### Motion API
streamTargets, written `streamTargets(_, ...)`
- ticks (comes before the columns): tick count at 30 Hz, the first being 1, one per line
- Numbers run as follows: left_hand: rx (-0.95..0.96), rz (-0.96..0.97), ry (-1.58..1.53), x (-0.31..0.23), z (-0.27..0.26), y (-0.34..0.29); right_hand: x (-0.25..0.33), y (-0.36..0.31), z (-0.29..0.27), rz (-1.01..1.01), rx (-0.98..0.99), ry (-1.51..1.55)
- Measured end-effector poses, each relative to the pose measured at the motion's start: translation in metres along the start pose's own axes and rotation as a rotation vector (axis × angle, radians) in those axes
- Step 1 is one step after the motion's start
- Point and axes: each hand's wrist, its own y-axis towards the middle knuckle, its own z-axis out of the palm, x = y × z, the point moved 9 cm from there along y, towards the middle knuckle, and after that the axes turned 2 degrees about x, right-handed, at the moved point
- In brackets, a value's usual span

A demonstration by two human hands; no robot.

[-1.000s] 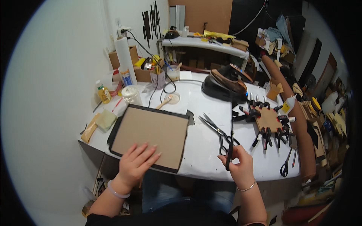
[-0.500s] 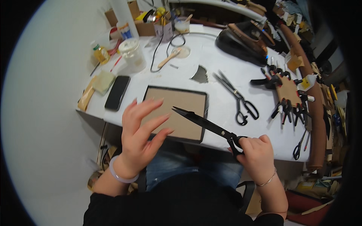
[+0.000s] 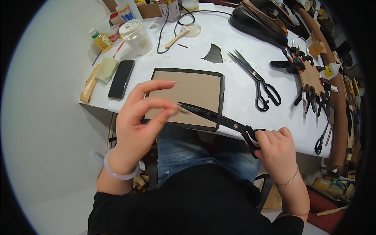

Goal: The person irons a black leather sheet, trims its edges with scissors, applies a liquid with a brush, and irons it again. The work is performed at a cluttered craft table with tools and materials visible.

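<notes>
My right hand is wrapped round the handles of black scissors, whose blades point left over the near part of a board. That board is a flat brown rectangle with black edging, lying at the table's front edge. Just at the scissor tips, my left hand pinches thumb and index finger together, the other fingers curled apart. Something small and blurred shows by that pinch, too smeared to name. A second pair of scissors lies partly open to the board's right.
Left of the board lie a black phone and a pale green pad. Behind are a white tub, a wooden-handled brush and a dark scrap. Spring clamps grip a brown panel at right.
My left thumb and index finger have gone from spread apart to pinched at the scissor tips. The whole view has shifted, so the table things sit higher in it.
</notes>
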Motion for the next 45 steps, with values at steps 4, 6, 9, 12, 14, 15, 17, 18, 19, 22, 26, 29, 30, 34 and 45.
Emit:
streamTargets(4, 0.146, 0.130, 0.258, -0.019, 0.017, -0.002, 0.002, 0.000, -0.001, -0.007, 0.012, 0.026)
streamTargets(6, 0.157, 0.169, 0.375, -0.022, 0.024, -0.002, 0.004, 0.001, -0.002, -0.010, 0.013, 0.022)
streamTargets(9, 0.138, 0.183, 0.420, -0.022, 0.028, 0.000, 0.008, 0.000, -0.005, -0.028, -0.004, 0.004)
streamTargets(12, 0.144, 0.250, 0.442, -0.022, 0.032, -0.001, 0.012, -0.001, -0.007, -0.047, -0.009, 0.002)
streamTargets(14, 0.146, 0.235, 0.401, -0.019, 0.032, -0.001, 0.012, -0.001, -0.007, -0.046, -0.013, 0.000)
streamTargets(15, 0.147, 0.227, 0.380, -0.018, 0.031, -0.001, 0.011, -0.002, -0.006, -0.036, 0.005, 0.012)
streamTargets(17, 0.082, 0.037, 0.148, -0.007, 0.020, -0.003, 0.007, -0.004, -0.003, -0.012, 0.040, 0.036)
streamTargets(18, 0.050, -0.059, 0.033, -0.002, 0.016, -0.005, 0.005, -0.005, -0.002, -0.009, 0.046, 0.030)
streamTargets(19, 0.110, 0.039, 0.123, -0.012, 0.020, -0.003, 0.004, -0.005, 0.000, -0.005, 0.055, 0.023)
streamTargets(22, 0.260, 0.245, 0.386, -0.033, 0.040, -0.005, 0.003, -0.007, 0.004, -0.006, 0.059, 0.009)
streamTargets(26, 0.242, 0.221, 0.493, -0.030, 0.054, -0.006, 0.011, -0.004, -0.001, -0.062, -0.008, -0.026)
streamTargets(29, 0.221, 0.233, 0.473, -0.027, 0.056, -0.004, 0.014, -0.006, 0.003, -0.061, 0.016, -0.041)
streamTargets(30, 0.234, 0.227, 0.466, -0.026, 0.057, -0.002, 0.015, -0.005, 0.002, -0.065, 0.012, -0.043)
streamTargets(34, 0.123, -0.012, 0.142, -0.002, 0.043, 0.002, 0.014, -0.004, 0.004, -0.051, 0.026, -0.018)
streamTargets(45, -0.081, -0.642, -0.685, 0.048, 0.034, -0.047, 0.005, -0.007, 0.037, 0.612, -0.095, 1.483)
